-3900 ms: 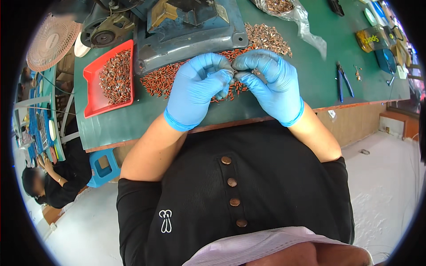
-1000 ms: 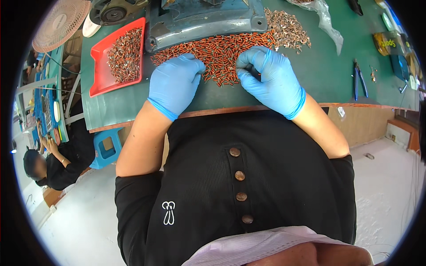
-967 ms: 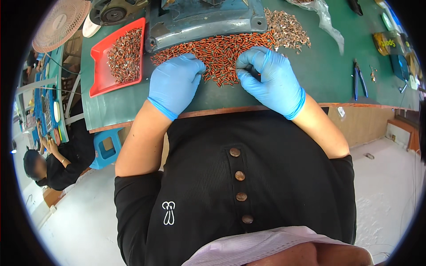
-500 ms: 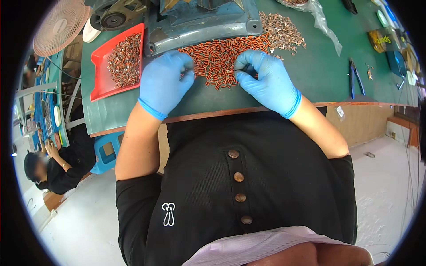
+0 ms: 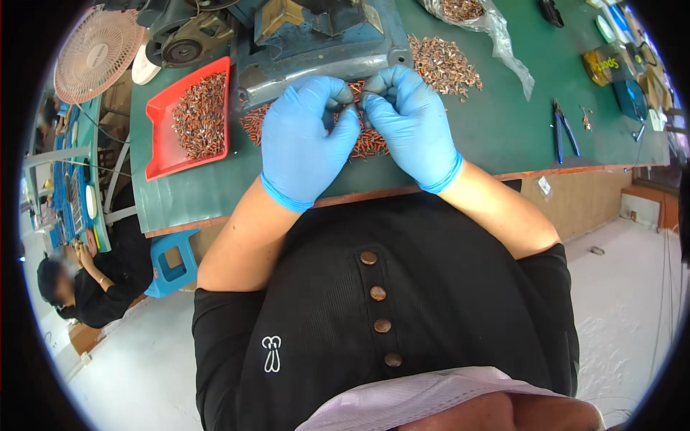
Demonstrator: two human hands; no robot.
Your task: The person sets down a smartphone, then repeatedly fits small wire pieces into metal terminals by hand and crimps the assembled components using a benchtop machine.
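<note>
Pinching one small copper-coloured piece (image 5: pixel 353 103) between the fingertips of both gloved hands, I hold it just above the loose heap of copper pieces (image 5: pixel 366 140) on the green bench (image 5: pixel 503 136), right at the foot of the grey-blue machine (image 5: pixel 316 43). It looks light, stiff and smooth, so probably slippery under nitrile; gripping it by its two ends seems safest. My left hand (image 5: pixel 305 140) and right hand (image 5: pixel 413 126) are both curled shut around it. A red tray (image 5: pixel 162 154) of more pieces sits to my left, pliers (image 5: pixel 563 129) well to my right.
</note>
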